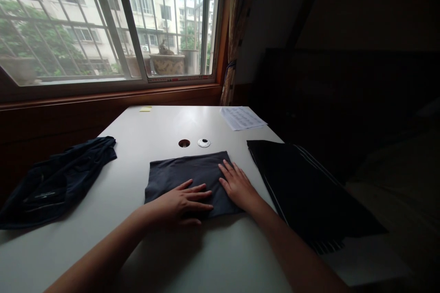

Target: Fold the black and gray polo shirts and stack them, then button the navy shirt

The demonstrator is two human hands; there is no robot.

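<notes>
Forearms: both bare; the left forearm (103, 249) and right forearm (295, 252) are cut off by the bottom edge.
Left hand: the left hand (184, 200) is laid palm down, fingers spread apart, on the near left part of the grey cloth (192, 169); nothing is gripped.
Right hand: the right hand (238, 187) is rested on the cloth's right side, fingers extended and slightly parted; both palms are hidden.
Grey cloth: spread mid-table as a flat, smooth, roughly rectangular piece, faintly rippled; its near edge is partly covered by the left hand.
Table (132, 139): white, smooth, softly reflective.
Navy garment (62, 183): crumpled at left; its small pale print cannot be read.
Black garment (309, 187): laid flat at right, edged with pale lines; folds are lost in shadow.
Papers (243, 119): thin printed sheets, text illegible.
</notes>
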